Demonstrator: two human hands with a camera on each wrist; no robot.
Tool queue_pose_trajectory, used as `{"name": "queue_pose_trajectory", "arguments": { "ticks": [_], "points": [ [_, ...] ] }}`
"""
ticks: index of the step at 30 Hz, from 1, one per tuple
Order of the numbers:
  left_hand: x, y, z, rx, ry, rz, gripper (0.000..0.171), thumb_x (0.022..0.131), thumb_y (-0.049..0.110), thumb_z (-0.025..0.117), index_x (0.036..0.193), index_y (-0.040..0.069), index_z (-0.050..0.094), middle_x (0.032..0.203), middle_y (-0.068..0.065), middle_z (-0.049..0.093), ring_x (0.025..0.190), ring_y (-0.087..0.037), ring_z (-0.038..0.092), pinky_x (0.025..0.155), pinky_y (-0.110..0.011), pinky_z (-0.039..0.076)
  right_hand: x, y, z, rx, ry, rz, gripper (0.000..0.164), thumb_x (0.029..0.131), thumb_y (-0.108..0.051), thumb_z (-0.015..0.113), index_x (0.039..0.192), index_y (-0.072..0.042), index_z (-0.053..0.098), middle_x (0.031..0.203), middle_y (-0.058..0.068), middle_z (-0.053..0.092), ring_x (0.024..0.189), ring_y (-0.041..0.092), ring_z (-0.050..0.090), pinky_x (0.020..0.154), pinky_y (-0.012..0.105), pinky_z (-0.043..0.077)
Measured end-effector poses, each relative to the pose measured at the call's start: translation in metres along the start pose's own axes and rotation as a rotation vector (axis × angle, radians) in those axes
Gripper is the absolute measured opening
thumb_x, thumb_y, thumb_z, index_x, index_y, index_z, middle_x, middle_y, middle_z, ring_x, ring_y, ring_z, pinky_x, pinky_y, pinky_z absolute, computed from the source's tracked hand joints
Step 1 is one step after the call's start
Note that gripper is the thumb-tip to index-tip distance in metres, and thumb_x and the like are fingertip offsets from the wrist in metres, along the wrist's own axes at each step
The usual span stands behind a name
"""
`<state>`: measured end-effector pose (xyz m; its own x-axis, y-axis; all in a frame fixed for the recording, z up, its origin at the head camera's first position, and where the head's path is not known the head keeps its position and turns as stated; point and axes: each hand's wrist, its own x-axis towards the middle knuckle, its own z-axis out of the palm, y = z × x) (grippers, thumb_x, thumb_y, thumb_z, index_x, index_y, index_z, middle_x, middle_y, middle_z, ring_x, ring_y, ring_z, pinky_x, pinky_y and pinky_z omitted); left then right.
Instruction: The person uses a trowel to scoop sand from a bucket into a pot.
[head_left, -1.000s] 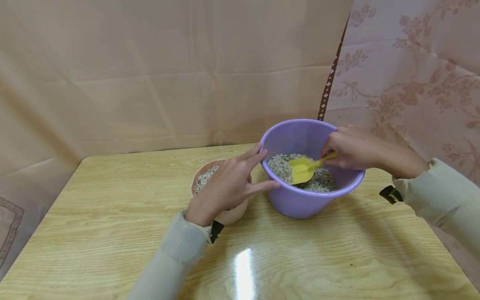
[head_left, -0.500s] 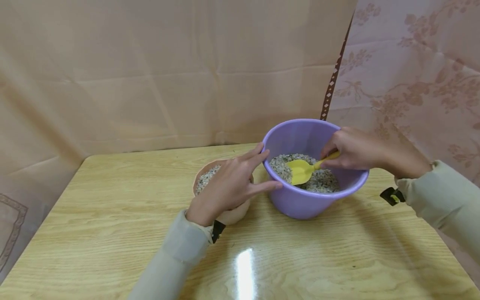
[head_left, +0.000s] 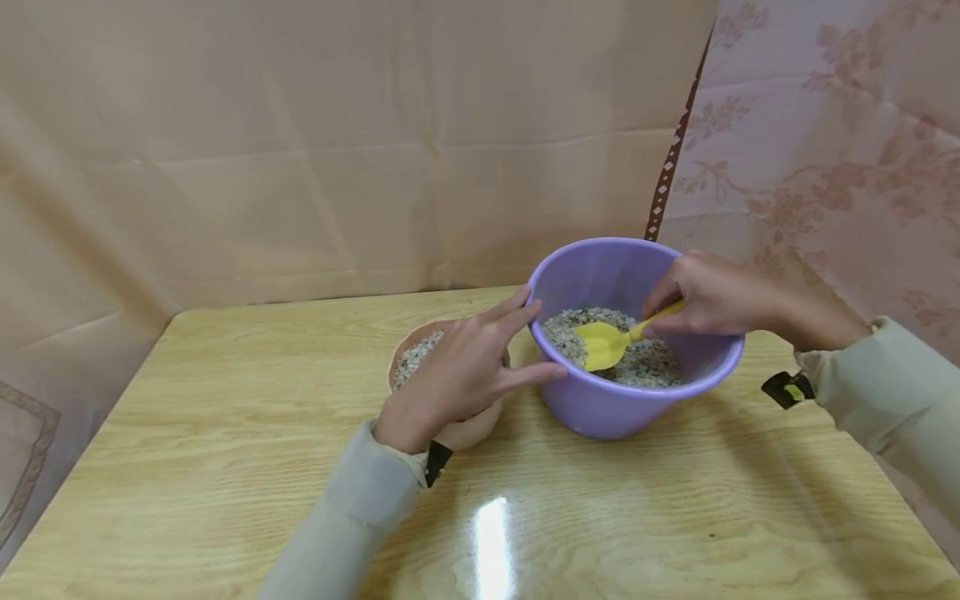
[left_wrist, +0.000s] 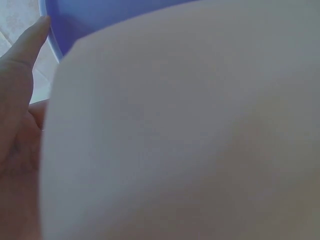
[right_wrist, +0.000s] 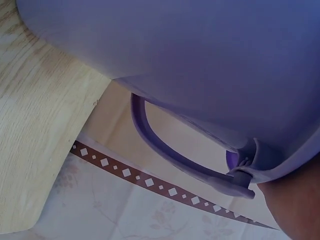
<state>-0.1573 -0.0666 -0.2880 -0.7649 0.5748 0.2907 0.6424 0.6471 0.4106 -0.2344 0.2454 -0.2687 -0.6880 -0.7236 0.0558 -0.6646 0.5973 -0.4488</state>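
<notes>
My right hand reaches over the far right rim of a purple bucket and grips the handle of a yellow scoop. The scoop's blade lies in pale, dark-flecked grains inside the bucket, heaped at its front edge. My left hand touches the bucket's left rim with spread, nearly straight fingers and thumb. Under that hand stands a smaller peach-coloured bowl holding similar grains, partly hidden. In the left wrist view, a blurred pale surface fills most of the picture.
Everything stands on a light wood-grain table. Behind it hangs a beige cloth, with a pink flowered cloth at the right. The bucket's purple carry handle hangs on its outer side in the right wrist view.
The whole head view has shifted slightly, with the scene sliding a little to the right. The scoop's blade sits slightly further left in the bucket. Both hands keep their places on bucket rim and scoop.
</notes>
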Motion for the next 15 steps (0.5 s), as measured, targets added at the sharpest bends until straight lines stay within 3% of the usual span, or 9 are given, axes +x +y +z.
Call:
{"name": "queue_pose_trajectory", "arguments": {
  "ticks": [15],
  "points": [
    [0.0053, -0.0013, -0.0023, -0.004, -0.01, -0.002, 0.079, 0.089, 0.054, 0.07, 0.149, 0.009, 0.046, 0.157, -0.012, 0.036, 0.06, 0.003, 0.056, 0.061, -0.019, 0.048, 0.0047, 0.0067, -0.0076, 0.137, -0.031, -0.026, 0.01, 0.081, -0.017, 0.083, 0.089, -0.011, 0.081, 0.081, -0.008, 0.076, 0.069, 0.009, 0.072, 0.061, 0.025, 0.057]
  ]
}}
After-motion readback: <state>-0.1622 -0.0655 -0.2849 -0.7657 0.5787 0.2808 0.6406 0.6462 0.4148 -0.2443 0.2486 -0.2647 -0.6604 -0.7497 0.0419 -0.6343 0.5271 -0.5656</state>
